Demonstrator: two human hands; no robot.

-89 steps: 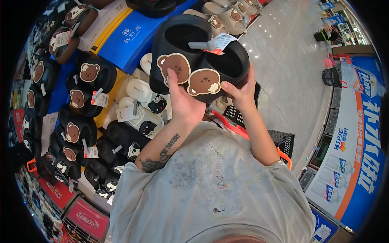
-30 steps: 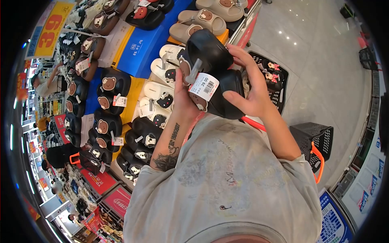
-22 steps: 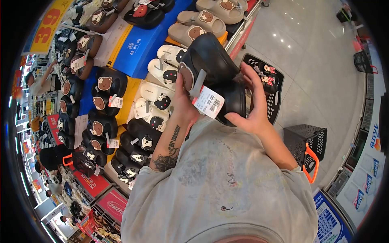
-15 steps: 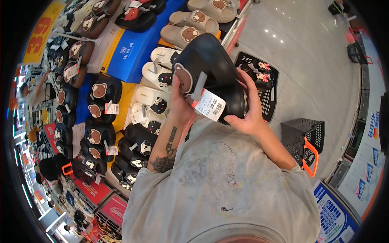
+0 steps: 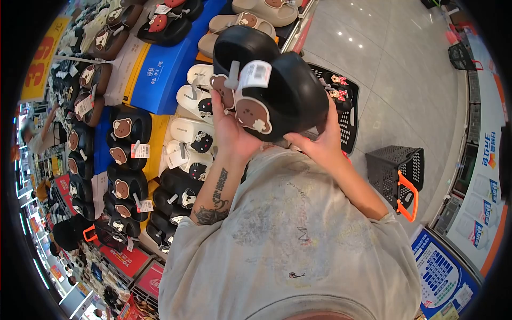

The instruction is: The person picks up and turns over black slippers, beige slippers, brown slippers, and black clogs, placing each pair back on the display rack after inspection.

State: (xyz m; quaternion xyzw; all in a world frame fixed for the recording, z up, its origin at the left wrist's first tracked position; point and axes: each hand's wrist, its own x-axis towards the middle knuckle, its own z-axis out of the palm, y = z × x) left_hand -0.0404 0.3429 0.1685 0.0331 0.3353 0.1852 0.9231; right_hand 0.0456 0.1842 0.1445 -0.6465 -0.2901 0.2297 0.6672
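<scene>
Between my hands is a pair of black slippers [image 5: 304, 98] with brown bear badges on the straps. A white price tag [image 5: 256, 73] lies across them, and a grey plastic loop sticks up beside it. My left hand [image 5: 233, 132] grips the toe side near the badges, its fingers partly hidden underneath. My right hand [image 5: 322, 144] holds the opposite end, thumb in front and fingers behind. White slippers [image 5: 186, 130] with black cat badges sit on the display just left of my left hand.
Black bear slippers [image 5: 128, 133] and a blue box [image 5: 160, 74] fill the display at left. A black basket [image 5: 349, 130] holding slippers with red bows is beyond my right hand. Another basket [image 5: 392, 165] with an orange handle stands on the floor at right.
My hands have turned the slippers over, so both bear badges now show. The price tag has swung from hanging below to lying on top. The view has shifted slightly.
</scene>
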